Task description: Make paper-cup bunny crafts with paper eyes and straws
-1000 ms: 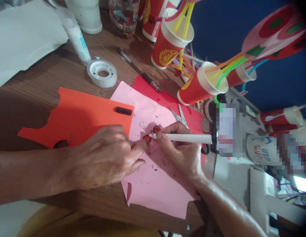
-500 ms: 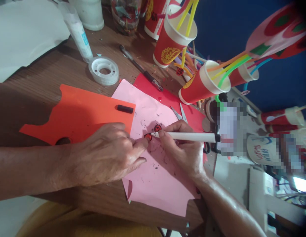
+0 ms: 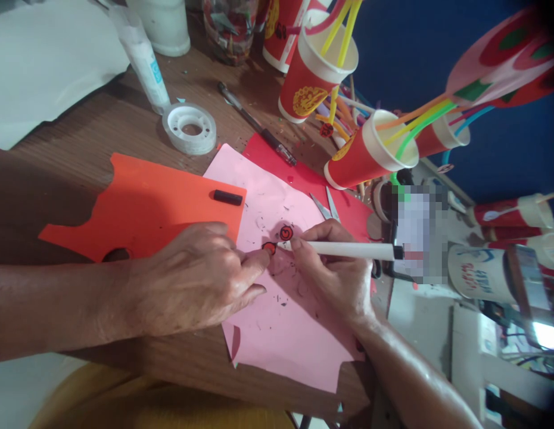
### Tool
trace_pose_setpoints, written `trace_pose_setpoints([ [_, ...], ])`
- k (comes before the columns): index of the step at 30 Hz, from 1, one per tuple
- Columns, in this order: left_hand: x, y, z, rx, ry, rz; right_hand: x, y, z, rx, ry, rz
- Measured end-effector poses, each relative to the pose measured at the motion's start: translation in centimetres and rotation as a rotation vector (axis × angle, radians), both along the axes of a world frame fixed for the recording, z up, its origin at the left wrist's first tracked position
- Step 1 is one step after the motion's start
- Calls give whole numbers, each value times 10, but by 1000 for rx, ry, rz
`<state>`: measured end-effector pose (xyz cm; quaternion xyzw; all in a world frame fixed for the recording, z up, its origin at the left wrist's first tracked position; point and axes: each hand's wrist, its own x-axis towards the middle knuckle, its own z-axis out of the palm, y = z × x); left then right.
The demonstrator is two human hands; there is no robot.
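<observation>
My right hand (image 3: 337,277) pinches a white marker pen (image 3: 348,249), its tip at a small red paper circle (image 3: 268,246) with black marks. One fingertip of my left hand (image 3: 201,286) presses that circle down on the pink paper (image 3: 295,333), the other fingers curled. Just above it lies a second red paper circle (image 3: 286,233) with a black outline and a curl drawn inside. The black marker cap (image 3: 227,197) rests on the orange paper (image 3: 152,196) beside my left hand. Scissors (image 3: 326,205) lie partly hidden behind my right hand.
A tape roll (image 3: 209,140) and a black gel pen (image 3: 259,125) lie farther back. Red paper cups (image 3: 310,89) with coloured straws stand at the back right. Red paper (image 3: 348,205) shows under the pink sheet. A phone-like device (image 3: 393,238) lies to the right.
The marker pen and my right hand have shifted very slightly within the view. My left hand stays pressed on the same red circle.
</observation>
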<state>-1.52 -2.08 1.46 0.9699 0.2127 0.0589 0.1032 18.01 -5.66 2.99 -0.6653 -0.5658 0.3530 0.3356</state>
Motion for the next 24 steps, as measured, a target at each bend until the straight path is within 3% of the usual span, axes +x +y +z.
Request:
trace_pose_setpoints([
  [13,-1,-2,-1,5,-1,11,2,-3,-1,19,-28,-3],
  [24,-1,2,1,-27,-99,57,7,-2,-11,114,288,-187],
])
